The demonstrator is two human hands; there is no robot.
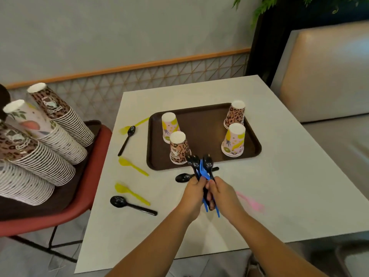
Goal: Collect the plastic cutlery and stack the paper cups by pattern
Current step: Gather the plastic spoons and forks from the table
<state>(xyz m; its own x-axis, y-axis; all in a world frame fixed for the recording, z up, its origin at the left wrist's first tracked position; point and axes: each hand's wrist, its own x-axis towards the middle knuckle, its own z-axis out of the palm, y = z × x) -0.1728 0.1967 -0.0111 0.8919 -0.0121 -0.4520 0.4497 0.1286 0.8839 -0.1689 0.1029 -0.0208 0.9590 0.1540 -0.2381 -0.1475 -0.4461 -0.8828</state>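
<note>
Hands meet at table centre, just below the tray. Left hand [193, 193] and right hand [220, 193] both have fingers curled round one bundle of cutlery [203, 172]: black spoons w/ blue forks, bowls and tines fanning up toward 12, handles poking out below the hands toward 6. Bundle is held clear of the table [279, 176], its top overlapping the tray's near edge in view.

Brown tray [199, 114] sits at 12 from the hands. Four upside-down paper cup stacks on it: fruit-print cup [169, 126] at 11, leopard cup [178, 148] just in front of it and nearest the hands, second leopard cup [236, 113] at 1 far corner, second fruit-print cup [234, 139] right in front of that.

Loose cutlery on the table: black spoon [182, 177] just at 10 of the hands, partly hidden behind the bundle; black spoon [131, 204] at 9, near table edge; yellow fork [129, 191] just above it; yellow spoon [131, 165] further toward 10; black spoon [126, 139] and yellow fork [133, 124] beside tray's left side; pink fork [251, 201] at 3, blurred.

Far at 9, off the table, a red chair [83, 206] carries long leaning cup stacks [50, 140], leopard and fruit prints
</note>
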